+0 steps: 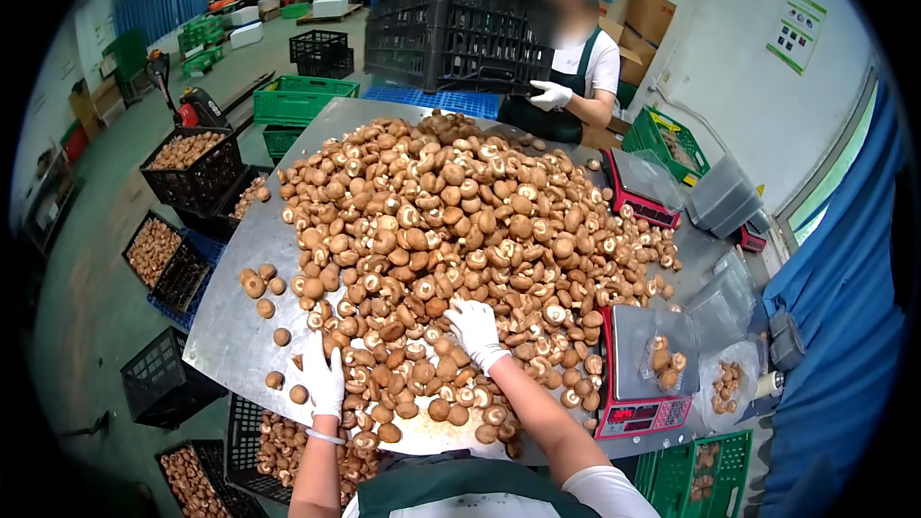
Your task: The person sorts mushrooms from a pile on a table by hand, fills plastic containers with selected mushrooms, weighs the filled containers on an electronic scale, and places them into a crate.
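Note:
A large heap of brown mushrooms (pixel 432 206) covers much of the metal table (pixel 235 302). My left hand (pixel 322 379), in a white glove, is at the heap's near left edge with thumb and fingers apart, and no mushroom shows in it. Further right, my right hand (pixel 476 331), gloved too, rests on the near part of the heap with its fingers stretched over the mushrooms. Its fingertips touch mushrooms, but I see none gripped. A few loose mushrooms (pixel 265 308) lie on the bare metal at the left.
A red digital scale (pixel 633 379) stands at the right, with a bag of mushrooms (pixel 726 386) beside it. Behind the table, a person (pixel 576 58) holds a black crate (pixel 460 29) over the far edge. Filled crates (pixel 197 168) line the left floor.

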A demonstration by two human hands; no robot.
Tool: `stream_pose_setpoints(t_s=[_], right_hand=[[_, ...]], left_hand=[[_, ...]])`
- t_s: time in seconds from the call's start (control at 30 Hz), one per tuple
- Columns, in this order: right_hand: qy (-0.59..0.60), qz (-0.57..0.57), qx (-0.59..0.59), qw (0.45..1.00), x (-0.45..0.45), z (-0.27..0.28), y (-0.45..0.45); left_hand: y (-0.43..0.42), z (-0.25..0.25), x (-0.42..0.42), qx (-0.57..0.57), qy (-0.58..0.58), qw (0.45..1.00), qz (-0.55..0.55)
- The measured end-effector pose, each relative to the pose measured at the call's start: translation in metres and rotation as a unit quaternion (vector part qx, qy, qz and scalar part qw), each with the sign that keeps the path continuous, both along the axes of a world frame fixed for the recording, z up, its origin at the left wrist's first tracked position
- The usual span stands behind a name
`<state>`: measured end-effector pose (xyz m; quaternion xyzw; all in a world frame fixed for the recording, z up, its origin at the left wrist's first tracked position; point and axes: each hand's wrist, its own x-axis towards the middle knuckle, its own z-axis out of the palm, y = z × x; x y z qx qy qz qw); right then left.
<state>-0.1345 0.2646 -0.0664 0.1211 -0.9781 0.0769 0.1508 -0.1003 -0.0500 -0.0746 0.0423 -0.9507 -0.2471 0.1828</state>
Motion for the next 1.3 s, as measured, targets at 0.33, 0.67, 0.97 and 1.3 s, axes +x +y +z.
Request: stream_pose_setpoints(t_s=[0.33, 0.67, 0.97, 1.3], right_hand=[[-0.241, 0.039, -0.89, 0.386, 0.016, 0.037, 0.045], [-0.223, 0.01, -0.802, 0.554, -0.02, 0.048, -0.005], [-0.169, -0.035, -0.177, 0.969, -0.041, 0.018, -0.055], [-0.308, 0.041, -0.674, 0.67, -0.011, 0.053, -0.047]], left_hand=[[0.009, 0.032, -0.023, 0.138, 0.081, 0.982, -0.097], [0.096, 0.052, -0.174, 0.126, 0.091, 0.963, -0.219], [0.085, 0.055, -0.182, 0.332, 0.011, 0.913, -0.237], [0.021, 0.058, -0.051, 0.842, -0.183, 0.477, -0.172]])
